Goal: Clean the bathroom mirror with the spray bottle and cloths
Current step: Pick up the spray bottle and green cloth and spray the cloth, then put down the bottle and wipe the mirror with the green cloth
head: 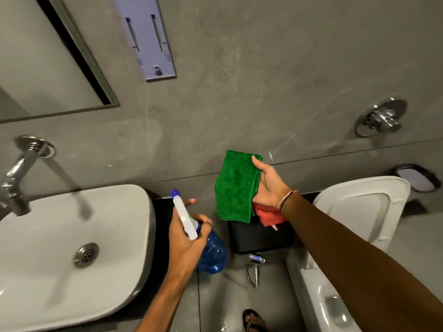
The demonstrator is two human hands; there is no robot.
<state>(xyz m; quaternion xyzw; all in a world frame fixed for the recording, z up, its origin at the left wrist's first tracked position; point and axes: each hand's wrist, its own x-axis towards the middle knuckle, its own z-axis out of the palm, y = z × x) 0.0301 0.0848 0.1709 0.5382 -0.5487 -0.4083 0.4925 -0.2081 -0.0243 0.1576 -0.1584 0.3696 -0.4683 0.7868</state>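
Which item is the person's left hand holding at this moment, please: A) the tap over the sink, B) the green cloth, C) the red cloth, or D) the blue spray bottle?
D: the left hand is wrapped round the neck of the blue spray bottle, by the sink, while the right hand holds the green cloth and the red cloth.

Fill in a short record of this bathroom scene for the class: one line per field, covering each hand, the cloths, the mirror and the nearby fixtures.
left hand: grips the blue spray bottle, nozzle up
right hand: holds the green cloth, raised near the wall
red cloth: under the right hand; whether held cannot be told
mirror: upper left, above the sink
toilet: right
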